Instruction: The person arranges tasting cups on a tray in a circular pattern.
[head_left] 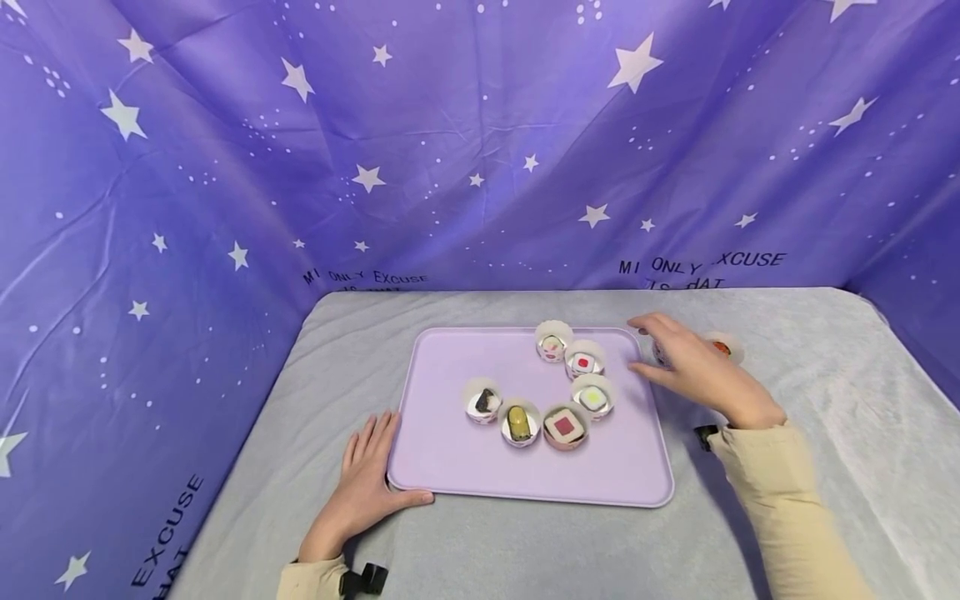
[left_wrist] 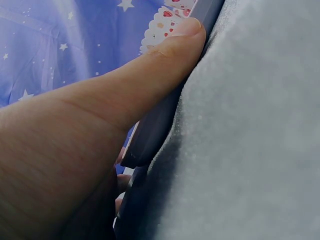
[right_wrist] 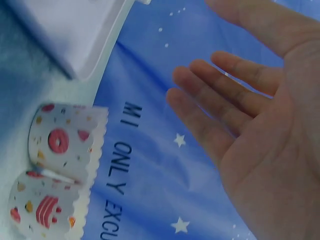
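My left hand rests at the near left corner of a lilac tray, fingers straight along its left side. The thumb lies on the tray's front edge in the left wrist view. Over the tray's far right edge, my right hand is held with fingers spread, nothing between them. Partly hidden behind it, two printed paper baking cups stand beside the tray: one with a donut print, the other with a cake print. One holds an orange-topped piece.
Several paper cups on the tray form a curved line, each holding a small sushi-like piece, among them a yellow one, a red-square one and a black-and-white one. A grey cloth covers the table; a purple star-print curtain hangs behind.
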